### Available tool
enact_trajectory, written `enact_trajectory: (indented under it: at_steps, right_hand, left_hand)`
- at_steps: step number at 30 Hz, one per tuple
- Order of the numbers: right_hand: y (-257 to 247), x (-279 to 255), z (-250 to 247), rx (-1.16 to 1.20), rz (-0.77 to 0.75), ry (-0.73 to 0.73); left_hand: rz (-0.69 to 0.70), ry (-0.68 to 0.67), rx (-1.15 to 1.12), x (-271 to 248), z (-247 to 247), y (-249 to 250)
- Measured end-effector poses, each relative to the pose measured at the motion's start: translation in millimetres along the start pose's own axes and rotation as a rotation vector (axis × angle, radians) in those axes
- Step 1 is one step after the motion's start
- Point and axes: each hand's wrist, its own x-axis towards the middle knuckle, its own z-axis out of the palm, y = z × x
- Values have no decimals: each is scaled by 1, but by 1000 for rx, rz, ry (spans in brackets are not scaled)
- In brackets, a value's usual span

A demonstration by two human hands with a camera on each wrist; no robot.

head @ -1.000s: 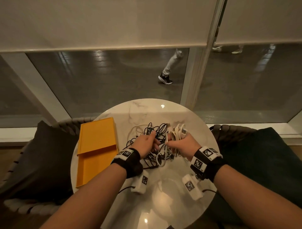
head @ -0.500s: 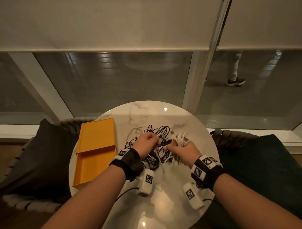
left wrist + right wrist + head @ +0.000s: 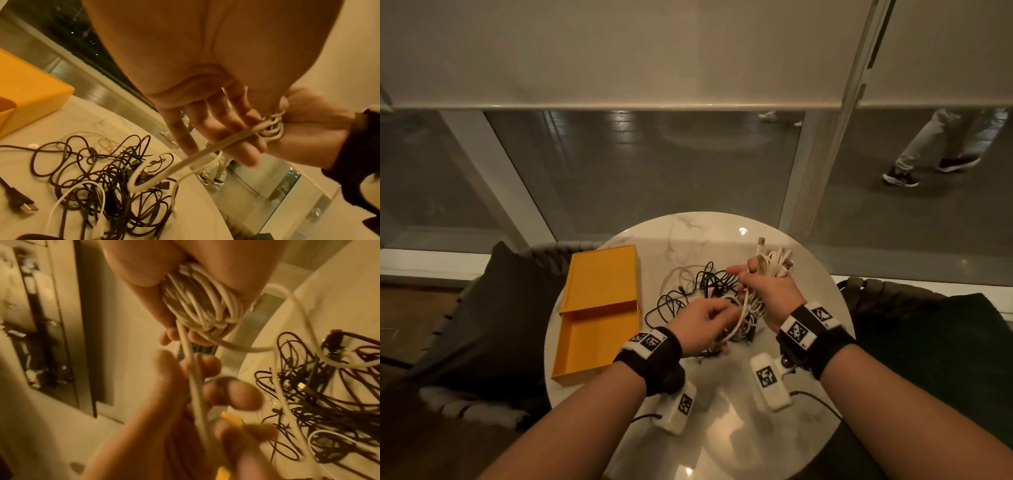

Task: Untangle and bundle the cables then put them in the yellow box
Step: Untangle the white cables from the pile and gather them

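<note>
On the round marble table (image 3: 722, 428) lies a tangle of black cables (image 3: 698, 291) with some thin white ones mixed in, also seen in the left wrist view (image 3: 102, 178). My right hand (image 3: 748, 274) is raised above the tangle and grips a coil of white cable (image 3: 774, 263), wound tight in its palm (image 3: 201, 301). A loose strand of that white cable (image 3: 185, 160) runs down from the coil. My left hand (image 3: 717, 313) holds the strand just below the coil. The open yellow box (image 3: 599, 308) sits at the table's left.
The box's lid is slid halfway back, leaving the near half open. A dark cushion (image 3: 493, 308) lies on the woven chair to the left and another (image 3: 945, 342) to the right. Beyond the table is a window (image 3: 654, 171); a person's legs (image 3: 935, 147) pass outside.
My right hand has lifted up and to the right with the white coil. My left hand has left the black tangle, drawn back toward me and taken the white strand.
</note>
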Motion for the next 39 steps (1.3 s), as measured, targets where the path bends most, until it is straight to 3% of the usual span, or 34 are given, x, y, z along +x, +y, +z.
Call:
enact_trajectory:
  at_steps: [3, 9, 12, 14, 17, 19, 21, 25, 27, 33, 39]
  right_hand:
    - [-3, -11, 11, -210, -106, -166]
    - [-10, -23, 15, -410, -278, -270]
    - [-6, -32, 17, -639, -327, -385]
    - [1, -34, 18, -781, -341, -441]
    - [22, -27, 7, -956, -265, -416]
    - [29, -25, -3, -845, -118, -241]
    - [27, -26, -11, -536, 0, -51]
    - [6, -22, -8, 223, 113, 47]
    - [-7, -20, -4, 440, 123, 81]
    - [-27, -7, 2, 573, 29, 241]
    - [-36, 7, -7, 754, 43, 226]
  left_hand:
    - [-111, 22, -164, 0, -11, 6]
    - [1, 181, -186, 23, -30, 12]
    - [-24, 101, -283, 30, -30, 24]
    - [-19, 55, -304, 32, -28, 31]
    - [58, 156, -334, 34, -26, 31]
    - [93, 211, -431, 36, -29, 28]
    - [135, 207, -455, 37, -34, 24]
    - [178, 125, -298, 30, -32, 24]
    - [197, 103, -198, 28, -28, 20]
    - [212, 82, 55, 27, -30, 3]
    - [128, 74, 140, 20, -38, -1]
